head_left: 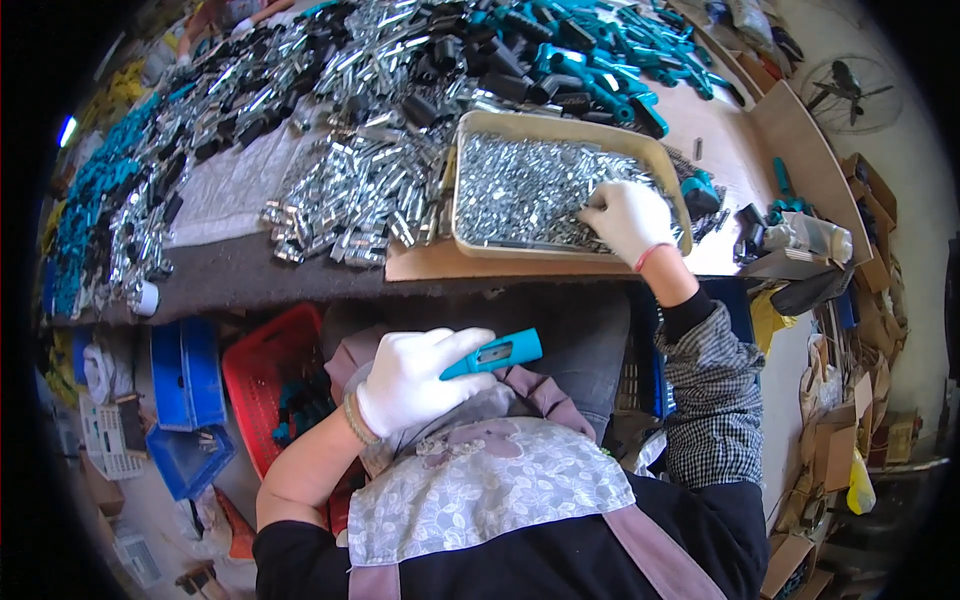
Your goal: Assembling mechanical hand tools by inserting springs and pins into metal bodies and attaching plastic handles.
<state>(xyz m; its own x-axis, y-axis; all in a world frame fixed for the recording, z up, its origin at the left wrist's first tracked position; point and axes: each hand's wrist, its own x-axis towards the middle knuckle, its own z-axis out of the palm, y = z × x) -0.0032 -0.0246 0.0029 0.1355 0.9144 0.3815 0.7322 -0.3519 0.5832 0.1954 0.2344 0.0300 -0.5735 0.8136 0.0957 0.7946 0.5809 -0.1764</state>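
My left hand (418, 375), in a white glove, is closed round a teal plastic tool housing (520, 346) with a slot-like opening in its side. It holds the piece above my lap, in front of the table edge. My right hand (632, 222), gloved too, dips into the right part of a cream plastic tray (540, 251). Its fingers are curled and pinched together among many small shiny metal parts (530, 190). Whatever lies between those fingertips is hidden.
Left of the tray lies a heap of metal cylinders (345, 190). Teal and black housings (610, 75) pile up behind it. A red basket (270, 365) and blue bins (188, 375) stand below the table at left. Another person's arm (265, 14) shows at the far left.
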